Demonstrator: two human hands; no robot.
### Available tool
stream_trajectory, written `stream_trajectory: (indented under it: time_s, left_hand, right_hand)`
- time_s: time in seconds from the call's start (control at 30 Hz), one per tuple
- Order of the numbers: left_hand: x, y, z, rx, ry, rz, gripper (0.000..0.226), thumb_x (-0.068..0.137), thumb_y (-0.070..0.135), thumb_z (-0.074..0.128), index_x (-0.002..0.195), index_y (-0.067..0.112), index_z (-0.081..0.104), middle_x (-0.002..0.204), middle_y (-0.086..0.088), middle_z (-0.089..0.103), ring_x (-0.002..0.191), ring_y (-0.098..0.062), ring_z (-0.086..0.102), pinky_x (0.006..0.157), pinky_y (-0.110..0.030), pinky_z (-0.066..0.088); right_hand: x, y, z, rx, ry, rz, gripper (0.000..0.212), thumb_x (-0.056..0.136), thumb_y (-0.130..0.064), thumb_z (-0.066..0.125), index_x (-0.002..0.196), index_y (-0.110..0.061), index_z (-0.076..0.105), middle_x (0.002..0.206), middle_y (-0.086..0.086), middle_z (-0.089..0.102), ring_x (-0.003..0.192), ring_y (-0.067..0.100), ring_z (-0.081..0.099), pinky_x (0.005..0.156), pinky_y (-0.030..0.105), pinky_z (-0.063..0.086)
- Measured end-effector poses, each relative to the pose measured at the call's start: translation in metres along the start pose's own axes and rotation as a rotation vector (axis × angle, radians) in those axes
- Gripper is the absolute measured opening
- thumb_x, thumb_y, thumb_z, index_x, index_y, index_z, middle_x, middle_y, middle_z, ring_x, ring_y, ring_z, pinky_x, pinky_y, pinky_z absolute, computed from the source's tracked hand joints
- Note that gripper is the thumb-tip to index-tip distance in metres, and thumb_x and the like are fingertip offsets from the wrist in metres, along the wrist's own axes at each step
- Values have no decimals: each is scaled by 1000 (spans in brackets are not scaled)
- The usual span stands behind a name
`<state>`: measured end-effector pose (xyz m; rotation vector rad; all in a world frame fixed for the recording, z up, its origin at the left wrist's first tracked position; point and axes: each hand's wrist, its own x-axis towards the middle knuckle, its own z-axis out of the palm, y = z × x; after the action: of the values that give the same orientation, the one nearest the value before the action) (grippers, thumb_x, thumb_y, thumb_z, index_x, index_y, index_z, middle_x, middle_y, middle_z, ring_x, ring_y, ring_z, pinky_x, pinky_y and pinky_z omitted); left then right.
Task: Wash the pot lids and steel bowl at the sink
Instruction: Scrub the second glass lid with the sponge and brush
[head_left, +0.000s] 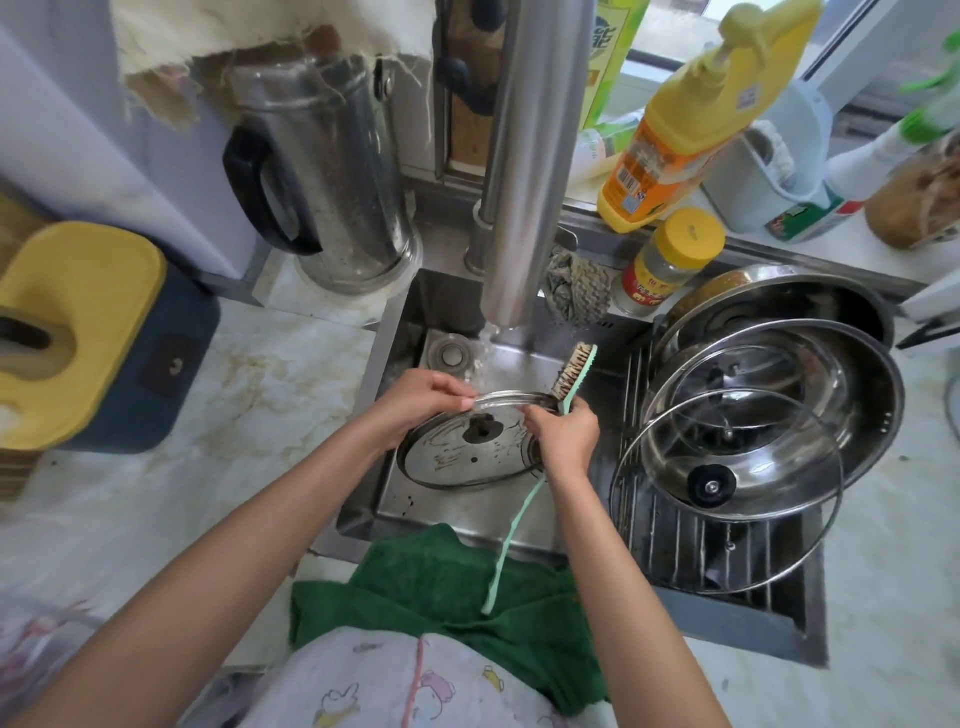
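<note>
**Listener:** Where is the lid, and how are you holding it?

**Me:** The glass lid (462, 457) is down in the sink (395, 332), tilted up toward me, its far edge lifted under the wide steel faucet (524, 182), where water runs. My left hand (415, 397) pinches that raised metal rim, fingers curled over the top. My right hand (563, 439) is closed around the green brush (571, 371) just below its head, bristles pointing up beside the rim. I cannot tell whether this hand also touches the lid.

**Listener:** How will it handle?

**Me:** I judge it stiff, fairly heavy for its size, breakable and slick when wet. The metal band is the safest hold, since wet glass gives little purchase. The dark fitting at the centre would also give a firm grip. A slip against the steel sink could chip it.

**Listener:** And the other pieces?

**Me:** To the right, on a wire rack (691, 551), sits the steel bowl (878, 395), light and tough by the look of it. A second lid (709, 487) leans against it. A green towel (431, 577) lies over the near edge.
</note>
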<state>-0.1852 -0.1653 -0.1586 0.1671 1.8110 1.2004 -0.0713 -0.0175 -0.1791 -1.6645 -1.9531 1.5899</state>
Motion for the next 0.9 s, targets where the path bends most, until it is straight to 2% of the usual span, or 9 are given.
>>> stream_trajectory:
  time_s: [0.1,0.17,0.23,0.3,0.4,0.5,0.63,0.8,0.9]
  left_hand:
    - [-11,-20,-9,-2,-101,74,25,87,3,65,103,22,69,104,8,71,97,-6,66,88,-20,52]
    - [-15,-36,-14,176,-216,89,36,88,10,66,122,23,60,106,9,67,96,-3,63,81,-15,50]
    - [-16,-51,-13,396,-239,101,34,90,10,65,121,23,57,99,7,65,88,0,61,74,-12,46]
    - [-15,-64,-5,476,-35,136,20,92,6,61,104,21,63,87,2,67,81,-10,64,68,-18,49]
    - [-15,-72,11,352,300,155,6,86,8,70,90,12,70,80,-2,70,76,-14,65,66,-30,51]
    - [-12,-62,16,449,408,165,14,83,18,74,75,13,63,68,0,64,64,-15,60,51,-26,39]
    - [-7,-51,13,617,446,160,29,79,38,76,87,13,62,75,3,67,66,-16,61,52,-28,46]
    - [-5,-38,6,627,261,193,17,87,25,69,74,16,63,64,2,61,60,-16,57,53,-28,41]
    - [-7,-26,-10,604,20,203,10,90,12,61,85,12,70,79,-6,70,71,-24,67,63,-36,55]
  right_hand:
    - [-3,5,-3,2,-14,-12,28,71,-12,82,93,-8,65,77,2,70,72,21,70,68,37,59]
    - [-6,6,-5,5,-29,-17,27,74,-8,79,95,-7,64,78,3,69,67,18,70,65,35,59]
    - [-9,4,-2,7,-51,-20,26,76,-5,77,97,-6,61,81,6,69,61,15,69,60,35,60]
    - [-10,0,4,0,-64,-16,25,77,-3,76,95,-5,59,85,13,69,57,16,67,49,30,55]
    - [-6,-6,8,-13,-57,10,27,76,-5,78,94,-3,58,76,16,68,51,18,63,40,25,46]
    - [-2,-16,6,-112,-70,-35,34,72,-14,83,94,0,61,67,8,67,49,18,65,44,33,54]
    - [-3,-28,9,-297,-72,-200,32,69,-31,85,81,-12,62,62,4,67,48,18,66,51,37,56]
    - [4,-39,-1,-434,-86,-244,30,70,-36,83,80,-13,66,57,1,66,47,14,62,53,33,55]
    - [11,-51,-6,-559,-105,-310,36,70,-42,82,77,-12,63,54,1,63,49,14,62,54,33,52]
